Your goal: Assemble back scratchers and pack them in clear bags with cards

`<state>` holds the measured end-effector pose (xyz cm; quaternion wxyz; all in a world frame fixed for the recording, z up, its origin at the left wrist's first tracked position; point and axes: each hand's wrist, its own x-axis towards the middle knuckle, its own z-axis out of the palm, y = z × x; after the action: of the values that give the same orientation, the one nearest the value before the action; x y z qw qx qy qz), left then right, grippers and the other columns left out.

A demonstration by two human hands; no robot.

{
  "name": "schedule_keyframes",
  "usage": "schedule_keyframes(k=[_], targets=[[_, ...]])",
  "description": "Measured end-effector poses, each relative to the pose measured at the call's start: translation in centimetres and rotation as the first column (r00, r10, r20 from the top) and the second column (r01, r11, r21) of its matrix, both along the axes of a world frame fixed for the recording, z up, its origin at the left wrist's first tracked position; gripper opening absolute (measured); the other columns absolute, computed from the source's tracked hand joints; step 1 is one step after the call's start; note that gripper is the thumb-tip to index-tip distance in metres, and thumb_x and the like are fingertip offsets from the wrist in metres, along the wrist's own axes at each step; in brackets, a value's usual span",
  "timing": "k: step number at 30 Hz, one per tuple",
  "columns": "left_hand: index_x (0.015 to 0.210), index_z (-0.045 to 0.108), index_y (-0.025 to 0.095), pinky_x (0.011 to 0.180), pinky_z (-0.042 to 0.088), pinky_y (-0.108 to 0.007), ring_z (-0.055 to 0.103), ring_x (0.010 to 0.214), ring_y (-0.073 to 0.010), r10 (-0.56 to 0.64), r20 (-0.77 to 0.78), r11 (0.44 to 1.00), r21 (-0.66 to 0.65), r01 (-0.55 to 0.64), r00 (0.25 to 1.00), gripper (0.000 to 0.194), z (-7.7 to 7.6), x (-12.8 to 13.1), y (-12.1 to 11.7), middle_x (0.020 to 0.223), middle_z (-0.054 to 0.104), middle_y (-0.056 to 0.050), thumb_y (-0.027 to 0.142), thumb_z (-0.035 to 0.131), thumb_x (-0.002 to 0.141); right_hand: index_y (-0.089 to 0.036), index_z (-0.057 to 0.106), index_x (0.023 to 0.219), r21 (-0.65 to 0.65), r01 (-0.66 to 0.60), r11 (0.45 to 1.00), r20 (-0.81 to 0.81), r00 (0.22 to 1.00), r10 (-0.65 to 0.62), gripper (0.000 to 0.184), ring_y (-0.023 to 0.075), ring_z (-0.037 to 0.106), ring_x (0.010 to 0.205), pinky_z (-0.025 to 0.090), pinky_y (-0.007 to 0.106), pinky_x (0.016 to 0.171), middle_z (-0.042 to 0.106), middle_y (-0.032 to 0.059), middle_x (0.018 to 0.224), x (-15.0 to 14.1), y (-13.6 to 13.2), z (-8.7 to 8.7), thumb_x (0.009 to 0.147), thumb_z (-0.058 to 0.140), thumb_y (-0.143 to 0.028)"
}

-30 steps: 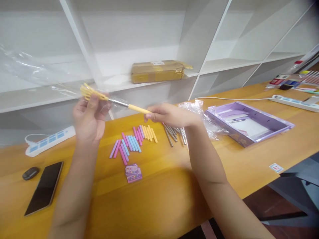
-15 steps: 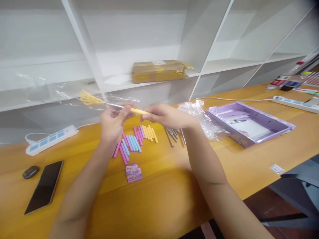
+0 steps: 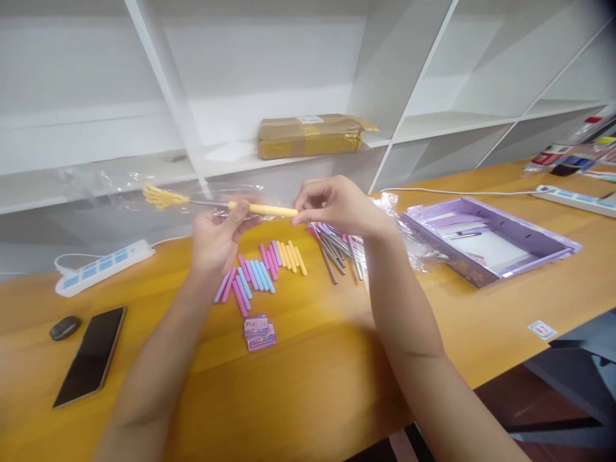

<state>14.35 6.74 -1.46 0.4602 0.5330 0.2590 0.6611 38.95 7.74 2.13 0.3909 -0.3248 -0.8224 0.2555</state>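
Observation:
A back scratcher with a yellow claw-like head (image 3: 166,196), a thin metal rod and a yellow handle (image 3: 269,210) is held almost level above the table. My left hand (image 3: 215,239) is closed round it where rod and handle meet, thumb on top. At the handle's far end, my right hand (image 3: 332,206) pinches the tip between thumb and fingers. Clear plastic wrap (image 3: 110,183) surrounds the head and rod. Below lie several pink, purple and blue tubes (image 3: 257,276) and yellow tubes (image 3: 291,256). Metal rods (image 3: 332,250) lie in a pile under my right wrist.
Small purple cards (image 3: 260,333) lie in front of the tubes. To the left are a phone (image 3: 90,356), a black case (image 3: 65,328) and a power strip (image 3: 106,266). A purple tray (image 3: 491,276) and crumpled plastic (image 3: 414,244) are on the right; a cardboard box (image 3: 310,138) sits behind.
My right hand has slid right along the handle to its end, baring more of the yellow handle. My left hand keeps its hold. The view has shifted slightly.

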Motion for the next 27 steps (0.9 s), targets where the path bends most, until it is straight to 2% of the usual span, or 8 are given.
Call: schedule_keyframes(k=[4, 7, 9, 17, 22, 27], targets=[[0.096, 0.083, 0.015, 0.088, 0.071, -0.040, 0.082, 0.099, -0.0280, -0.093, -0.082, 0.995, -0.041, 0.090, 0.992, 0.037, -0.4, 0.8, -0.7, 0.104, 0.085, -0.011, 0.046, 0.095, 0.080, -0.016, 0.068, 0.083, 0.070, -0.014, 0.997, -0.115, 0.993, 0.022, 0.056, 0.0100, 0.044, 0.069, 0.033, 0.026, 0.061, 0.054, -0.0012, 0.078, -0.9, 0.8, -0.7, 0.072, 0.094, -0.064], [0.096, 0.085, 0.015, 0.089, 0.071, -0.042, 0.082, 0.100, -0.0298, -0.168, -0.157, 0.986, -0.041, 0.164, 0.973, 0.033, -0.7, 1.1, -1.0, 0.104, 0.085, -0.012, 0.045, 0.091, 0.085, -0.017, 0.069, 0.091, 0.119, -0.049, 0.992, -0.101, 0.993, 0.061, 0.063, 0.0107, 0.048, 0.072, 0.038, 0.025, 0.063, 0.059, -0.0004, 0.088, -1.6, 1.2, -1.1, 0.063, 0.098, -0.065], [0.097, 0.085, 0.015, 0.091, 0.070, -0.043, 0.082, 0.101, -0.0308, -0.191, -0.182, 0.982, -0.047, 0.185, 0.965, 0.034, -0.8, 1.1, -0.9, 0.105, 0.085, -0.013, 0.047, 0.089, 0.087, -0.018, 0.070, 0.095, 0.127, -0.054, 0.990, -0.096, 0.993, 0.067, 0.064, 0.0109, 0.050, 0.071, 0.040, 0.026, 0.064, 0.061, 0.0005, 0.094, -1.9, 1.3, -1.3, 0.062, 0.098, -0.065], [0.095, 0.085, 0.016, 0.092, 0.070, -0.042, 0.083, 0.100, -0.0296, -0.184, -0.190, 0.982, -0.071, 0.173, 0.964, 0.037, -0.8, 0.7, -0.4, 0.101, 0.086, -0.012, 0.051, 0.089, 0.086, -0.017, 0.070, 0.097, 0.165, -0.028, 0.986, -0.100, 0.994, 0.045, 0.059, 0.0142, 0.054, 0.073, 0.040, 0.028, 0.067, 0.064, 0.0017, 0.089, -2.7, 0.7, -1.3, 0.070, 0.095, -0.064], [0.093, 0.082, 0.015, 0.089, 0.071, -0.042, 0.082, 0.102, -0.0312, -0.156, -0.175, 0.987, -0.070, 0.146, 0.972, 0.041, -0.2, 0.3, -0.3, 0.101, 0.085, -0.012, 0.052, 0.093, 0.080, -0.017, 0.069, 0.099, 0.112, -0.012, 0.994, -0.010, 1.000, 0.013, 0.049, 0.0152, 0.057, 0.074, 0.040, 0.028, 0.068, 0.066, 0.0011, 0.081, -2.8, -0.7, -0.8, 0.085, 0.085, -0.061], [0.099, 0.078, 0.015, 0.082, 0.072, -0.039, 0.083, 0.094, -0.0287, -0.127, -0.122, 0.992, -0.043, 0.123, 0.984, 0.042, 0.4, -0.3, -0.2, 0.094, 0.084, -0.010, 0.048, 0.095, 0.079, -0.018, 0.068, 0.117, 0.123, -0.020, 0.992, 0.026, 1.000, 0.017, 0.038, 0.0148, 0.059, 0.077, 0.044, 0.028, 0.072, 0.068, 0.0014, 0.085, -2.2, -2.0, -0.1, 0.099, 0.073, -0.052]])
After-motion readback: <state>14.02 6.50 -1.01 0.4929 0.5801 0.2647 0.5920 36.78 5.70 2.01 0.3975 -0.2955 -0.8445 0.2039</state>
